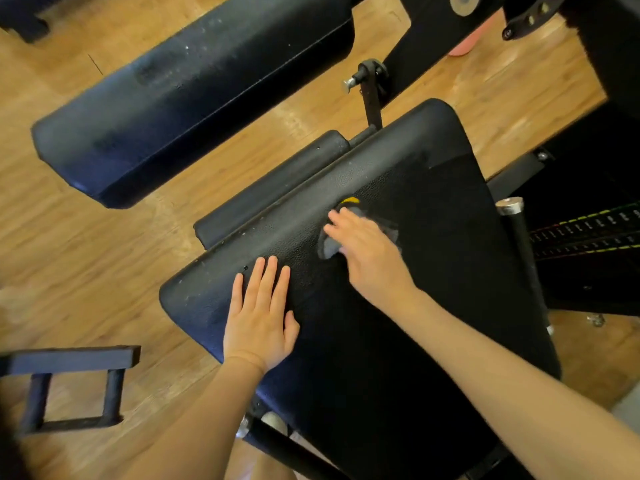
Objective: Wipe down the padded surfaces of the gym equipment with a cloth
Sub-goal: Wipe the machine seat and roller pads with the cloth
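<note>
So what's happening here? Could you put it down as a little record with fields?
activity: wiping a black padded seat
right hand: presses a grey cloth onto the pad
left hand: lies flat on the pad, fingers straight
second pad: upper left, dusty-looking, untouched
floor: wood-look boards
weight stack: at right, beside the seat

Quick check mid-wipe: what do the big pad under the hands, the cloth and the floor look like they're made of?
Big pad: looks like black vinyl or faux leather, going by its pebbled grain and dull sheen. Cloth: soft grey fabric, possibly microfibre, bunched under the right hand; a yellow bit shows at its far edge. Floor: wood-look planks, glossy; real wood or laminate, unclear.
</note>
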`<action>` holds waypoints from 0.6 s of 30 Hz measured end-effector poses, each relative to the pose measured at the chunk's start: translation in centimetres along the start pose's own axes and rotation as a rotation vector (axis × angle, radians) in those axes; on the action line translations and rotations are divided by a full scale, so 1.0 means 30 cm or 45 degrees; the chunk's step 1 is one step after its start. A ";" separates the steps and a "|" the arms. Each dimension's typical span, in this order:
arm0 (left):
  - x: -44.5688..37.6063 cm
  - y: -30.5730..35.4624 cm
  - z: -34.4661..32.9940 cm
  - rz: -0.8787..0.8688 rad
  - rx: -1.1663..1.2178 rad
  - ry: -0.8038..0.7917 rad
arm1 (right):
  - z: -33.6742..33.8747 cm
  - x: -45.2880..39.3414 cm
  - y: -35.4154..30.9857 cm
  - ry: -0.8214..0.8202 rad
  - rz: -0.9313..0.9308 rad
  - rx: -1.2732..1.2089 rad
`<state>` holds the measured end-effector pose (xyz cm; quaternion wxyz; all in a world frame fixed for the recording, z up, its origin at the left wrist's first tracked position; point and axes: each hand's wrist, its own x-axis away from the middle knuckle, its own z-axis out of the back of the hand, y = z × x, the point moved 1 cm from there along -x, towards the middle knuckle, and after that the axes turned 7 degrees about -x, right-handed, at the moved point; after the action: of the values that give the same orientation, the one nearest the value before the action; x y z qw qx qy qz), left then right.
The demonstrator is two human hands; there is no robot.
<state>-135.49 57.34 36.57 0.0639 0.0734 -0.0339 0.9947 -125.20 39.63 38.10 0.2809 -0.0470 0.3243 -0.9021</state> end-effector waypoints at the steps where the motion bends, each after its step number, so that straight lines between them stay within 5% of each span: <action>1: -0.001 -0.001 0.000 -0.004 -0.002 0.004 | 0.049 -0.014 0.040 0.096 -0.027 -0.001; 6: 0.001 0.000 -0.002 -0.008 0.000 -0.004 | 0.262 -0.100 0.291 0.410 -0.712 0.002; 9: 0.001 0.000 -0.002 -0.011 0.002 -0.013 | 0.211 -0.133 0.286 0.437 -0.907 0.147; 12: 0.001 -0.001 0.001 -0.010 0.008 -0.022 | 0.103 -0.118 0.129 0.374 -0.680 0.190; 16: 0.000 -0.003 0.005 -0.007 0.012 -0.026 | -0.020 -0.040 -0.039 -0.132 -0.201 0.228; 18: 0.001 -0.004 0.005 -0.009 0.021 -0.016 | 0.009 -0.031 -0.012 -0.060 -0.077 0.086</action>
<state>-135.49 57.45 36.73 0.0667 0.0803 -0.0257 0.9942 -124.53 40.21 38.62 0.2623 -0.0684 0.2853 -0.9193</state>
